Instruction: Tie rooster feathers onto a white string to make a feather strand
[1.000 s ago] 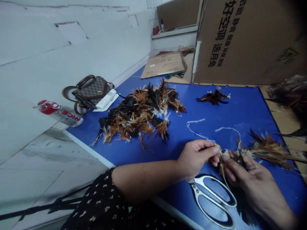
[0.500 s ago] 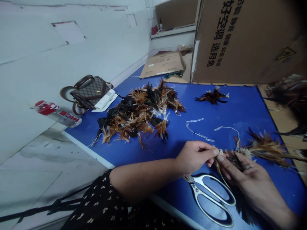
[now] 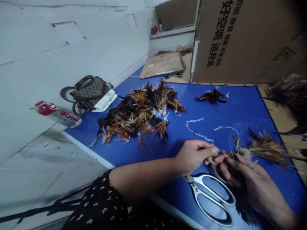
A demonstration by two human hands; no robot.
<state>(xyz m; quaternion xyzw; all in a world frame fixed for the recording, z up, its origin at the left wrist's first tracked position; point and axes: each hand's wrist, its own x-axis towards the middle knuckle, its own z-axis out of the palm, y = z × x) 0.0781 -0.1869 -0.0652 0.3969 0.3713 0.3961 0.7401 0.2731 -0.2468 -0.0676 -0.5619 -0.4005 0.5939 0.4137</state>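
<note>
Hands (image 3: 192,158) close together, left pinching feathers (image 3: 213,164)

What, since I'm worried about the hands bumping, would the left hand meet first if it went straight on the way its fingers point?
Probably the right hand, just past the feather piece that the left hand pinches; depth between the two is hard to judge.

Free lane between feather pile (image 3: 139,111) and hands (image 3: 192,158), scissors (image 3: 196,189) as near-side obstacle.
</note>
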